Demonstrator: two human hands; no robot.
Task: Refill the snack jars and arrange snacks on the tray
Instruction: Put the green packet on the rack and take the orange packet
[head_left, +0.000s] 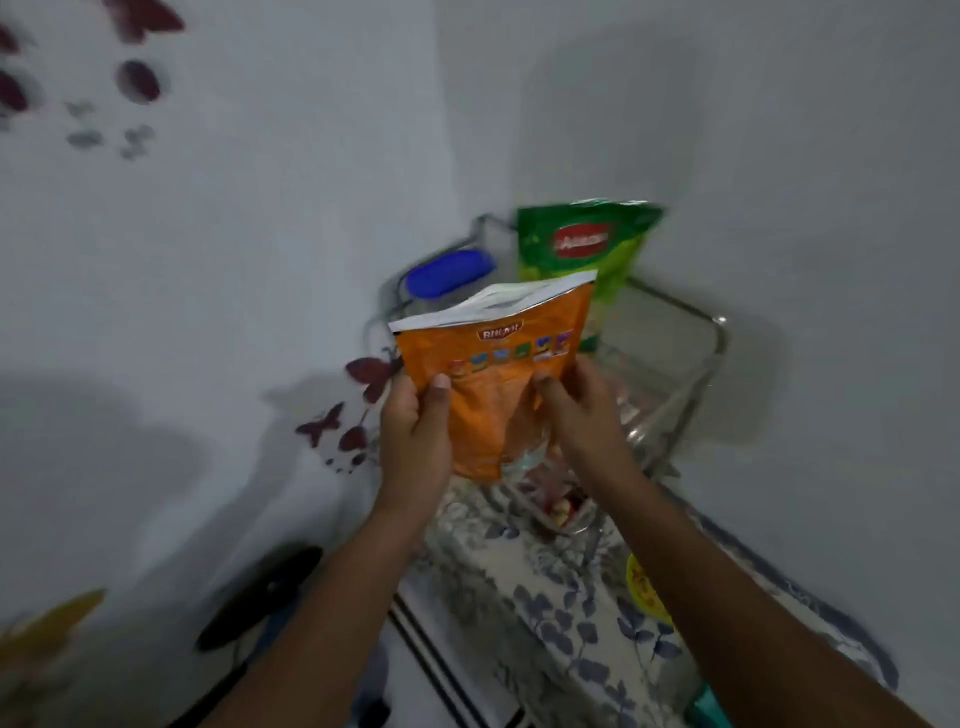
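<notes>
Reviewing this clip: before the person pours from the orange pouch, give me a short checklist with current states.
1. Orange snack pouch gripped by both hands: ok; left hand and right hand hold its lower sides.
2. Pouch upright: ok, white top edge up.
3. Pouch opened: cannot tell; the top is blurred.
4. Receiving glass jar under pouch: cannot tell; something clear shows below, mostly hidden.
5. Green snack bag out of the way: ok, standing behind, in the wire rack.
6. Blue lid position: ok, behind the pouch, untouched.
</notes>
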